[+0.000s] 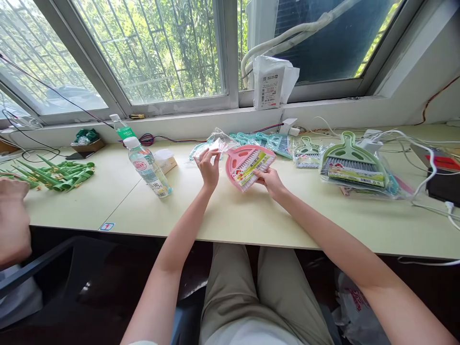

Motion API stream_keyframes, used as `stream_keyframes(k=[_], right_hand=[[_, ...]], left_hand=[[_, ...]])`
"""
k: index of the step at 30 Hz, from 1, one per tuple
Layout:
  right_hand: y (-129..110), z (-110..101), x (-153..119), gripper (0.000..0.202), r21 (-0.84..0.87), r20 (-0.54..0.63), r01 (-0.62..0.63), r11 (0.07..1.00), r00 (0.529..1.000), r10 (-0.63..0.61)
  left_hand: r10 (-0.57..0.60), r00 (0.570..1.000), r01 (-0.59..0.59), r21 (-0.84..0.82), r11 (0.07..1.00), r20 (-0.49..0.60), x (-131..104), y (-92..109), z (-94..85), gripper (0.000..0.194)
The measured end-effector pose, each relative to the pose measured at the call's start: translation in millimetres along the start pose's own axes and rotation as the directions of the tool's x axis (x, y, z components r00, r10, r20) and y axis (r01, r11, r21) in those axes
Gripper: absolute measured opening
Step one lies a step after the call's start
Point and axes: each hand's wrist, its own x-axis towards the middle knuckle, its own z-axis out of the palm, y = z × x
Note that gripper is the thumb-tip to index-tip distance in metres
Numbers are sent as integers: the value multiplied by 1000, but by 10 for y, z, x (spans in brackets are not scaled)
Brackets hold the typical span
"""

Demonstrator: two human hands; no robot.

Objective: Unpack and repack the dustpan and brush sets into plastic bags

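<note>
The right hand (272,183) pinched the pink dustpan (234,160) above the table (230,218); the left hand's (209,168) fingers curled beside clear plastic (221,140) near its handle, whether pinching I couldn't tell. Its bagging looked unfinished; green dustpans (351,149) lay bagged.

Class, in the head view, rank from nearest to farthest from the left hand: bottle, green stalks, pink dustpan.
1. Pink dustpan, just right of the left hand.
2. Bottle, left of that hand.
3. Green stalks, farther left.

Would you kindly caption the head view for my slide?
Right hand holding a pink dustpan, left hand by clear film.
</note>
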Motion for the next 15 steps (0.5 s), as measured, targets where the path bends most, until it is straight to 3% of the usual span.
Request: stream_keyframes(k=[4, 6, 8, 10, 12, 14, 15], right_hand=[[66, 77, -34, 30, -24, 151, 0, 1000, 989, 4], [85, 83, -22, 32, 24, 124, 15, 1000, 992, -18], [86, 61, 5, 30, 81, 60, 26, 996, 998, -31], [77, 31, 27, 28, 128, 12, 36, 991, 999, -37], [72, 21, 27, 27, 160, -4, 42, 986, 999, -42], [74, 44, 1, 26, 179, 3, 41, 983, 999, -42], [72, 65, -15, 26, 189, 9, 41, 981, 999, -43]], left_hand=[[110, 982, -101, -65, 993, 156, -65, 124, 48, 13], [170, 963, -151, -104, 983, 208, -116, 203, 67, 11], [144, 977, -120, -154, 981, 155, -150, 261, 69, 16], [-7, 1000, 14, -251, 968, 30, -137, 269, 50, 50], [-236, 971, 224, -443, 868, 27, -76, 224, 26, 74], [-381, 886, 457, -623, 635, 262, -15, 164, 28, 72], [-389, 829, 557, -662, 502, 402, -8, 148, 49, 67]])
